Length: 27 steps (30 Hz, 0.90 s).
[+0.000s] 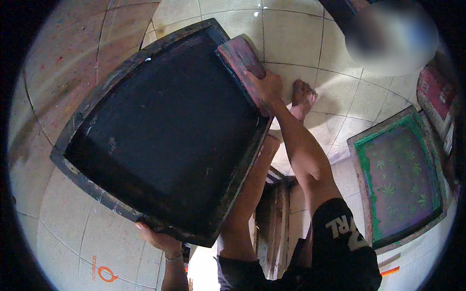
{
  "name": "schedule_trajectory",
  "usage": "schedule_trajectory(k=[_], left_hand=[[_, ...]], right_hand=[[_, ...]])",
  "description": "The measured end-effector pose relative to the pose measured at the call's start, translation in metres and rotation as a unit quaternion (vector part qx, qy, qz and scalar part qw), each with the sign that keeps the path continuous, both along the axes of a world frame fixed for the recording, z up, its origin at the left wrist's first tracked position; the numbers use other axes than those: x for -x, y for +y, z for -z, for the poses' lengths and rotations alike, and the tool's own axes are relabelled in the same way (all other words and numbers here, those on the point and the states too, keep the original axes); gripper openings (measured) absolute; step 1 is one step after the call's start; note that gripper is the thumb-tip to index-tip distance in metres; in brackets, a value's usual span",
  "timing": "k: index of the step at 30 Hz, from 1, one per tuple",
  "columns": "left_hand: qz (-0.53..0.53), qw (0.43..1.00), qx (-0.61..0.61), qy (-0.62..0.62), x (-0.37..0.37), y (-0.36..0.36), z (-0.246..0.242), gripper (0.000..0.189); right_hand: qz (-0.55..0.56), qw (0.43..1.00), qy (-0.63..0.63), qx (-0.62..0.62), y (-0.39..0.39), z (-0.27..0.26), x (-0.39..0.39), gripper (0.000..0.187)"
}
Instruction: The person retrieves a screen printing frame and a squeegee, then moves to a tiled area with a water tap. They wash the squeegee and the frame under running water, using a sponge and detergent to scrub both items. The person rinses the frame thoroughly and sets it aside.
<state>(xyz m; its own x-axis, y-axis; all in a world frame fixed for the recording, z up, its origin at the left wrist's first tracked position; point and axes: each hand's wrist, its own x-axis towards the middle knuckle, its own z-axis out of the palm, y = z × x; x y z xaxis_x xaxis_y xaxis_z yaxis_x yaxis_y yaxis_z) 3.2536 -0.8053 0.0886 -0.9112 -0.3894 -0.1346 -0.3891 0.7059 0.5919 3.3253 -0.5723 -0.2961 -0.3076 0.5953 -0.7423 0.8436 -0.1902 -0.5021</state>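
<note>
A dark screen-printing frame (240, 196) is held tilted in front of me, its mesh (164, 127) coated black. My left hand (160, 238) grips the lower rim, with the fingers partly hidden behind it. In my right hand (268, 87) is a stained, reddish wooden squeegee or block (240, 58), which lies along the frame's right side. The thumb rests on its upper face. The squeegee's lower edge meets the black area, though I cannot tell how firmly it presses.
A second printing screen (404, 174) with green edging and leaf motifs stands at the right. Beside it is a red and white container (435, 92). A bare foot (303, 95) rests on the tiled floor (291, 32). Paint specks mark the tiled wall (65, 65) at left.
</note>
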Motion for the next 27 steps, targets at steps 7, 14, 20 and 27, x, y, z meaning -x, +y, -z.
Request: schedule_trajectory(k=[7, 14, 20, 27], left_hand=[[0.038, 0.996, 0.083, 0.014, -0.002, -0.004, -0.004, 0.055], [0.063, 0.995, 0.071, -0.042, -0.003, -0.024, -0.009, 0.065], [0.023, 0.998, 0.005, -0.057, -0.008, -0.039, -0.016, 0.06], [0.459, 0.824, 0.328, -0.056, -0.012, -0.042, -0.021, 0.07]], right_hand=[[-0.01, 1.0, 0.009, 0.011, 0.003, 0.008, -0.001, 0.069], [-0.002, 0.999, 0.034, -0.016, 0.023, 0.012, -0.008, 0.064], [-0.035, 0.999, 0.017, -0.024, 0.01, 0.023, -0.001, 0.062], [-0.003, 1.0, -0.004, 0.008, -0.006, 0.027, -0.003, 0.061]])
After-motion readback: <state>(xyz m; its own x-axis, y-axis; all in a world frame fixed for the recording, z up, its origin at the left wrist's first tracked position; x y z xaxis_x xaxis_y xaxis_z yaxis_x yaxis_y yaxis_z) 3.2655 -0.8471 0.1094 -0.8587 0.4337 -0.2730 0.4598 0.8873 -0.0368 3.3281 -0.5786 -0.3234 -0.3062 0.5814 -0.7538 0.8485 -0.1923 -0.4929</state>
